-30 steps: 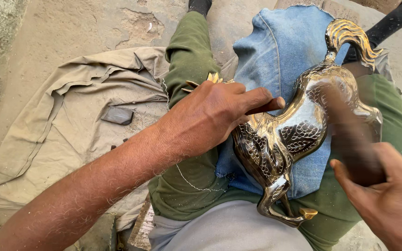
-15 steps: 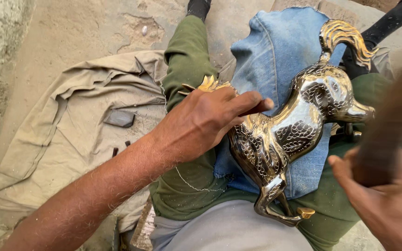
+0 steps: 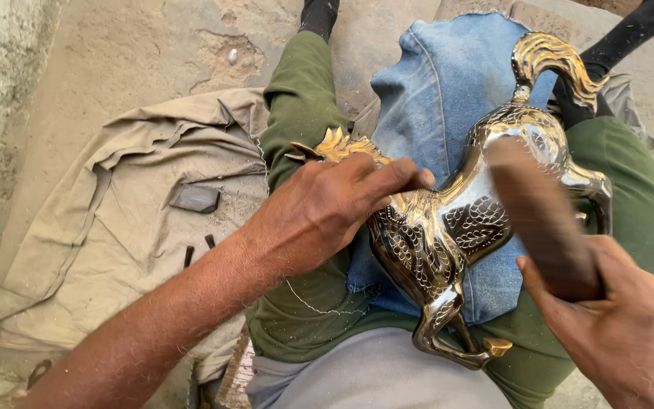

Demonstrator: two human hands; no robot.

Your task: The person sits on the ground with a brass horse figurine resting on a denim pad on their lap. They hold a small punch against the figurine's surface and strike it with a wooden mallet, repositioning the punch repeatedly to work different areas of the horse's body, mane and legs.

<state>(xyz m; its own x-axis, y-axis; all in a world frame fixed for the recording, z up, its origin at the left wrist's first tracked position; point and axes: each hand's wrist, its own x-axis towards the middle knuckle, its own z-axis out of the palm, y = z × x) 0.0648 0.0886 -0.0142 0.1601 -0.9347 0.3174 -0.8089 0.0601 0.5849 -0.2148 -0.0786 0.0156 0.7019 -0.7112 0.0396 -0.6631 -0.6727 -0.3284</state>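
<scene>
A sandy ground point(image 3: 115, 53) is filling the top and left of the view. A big tan cloth point(image 3: 100, 227) is lying on it at the left, with a small dark block point(image 3: 196, 198) sitting on the cloth. The person is sitting with green trousers point(image 3: 297, 129) stretched out toward the top edge. A piece of blue denim point(image 3: 448, 83) is lying across the lap, reaching to the top edge. A shiny brass horse point(image 3: 456, 227) is lying on the denim, its golden tail point(image 3: 550, 64) pointing to the top right and its front hoof point(image 3: 497, 347) pointing to the bottom edge. The left hand point(image 3: 327, 216) is pressing down on the horse's neck and mane, fingers wrapped over it and holding it tight. The right hand point(image 3: 615, 318) is gripping a brown wooden mallet point(image 3: 543, 216) at the bottom right, fingers clenched around it. The mallet is looking blurry, and its head is sitting over the horse's back.
</scene>
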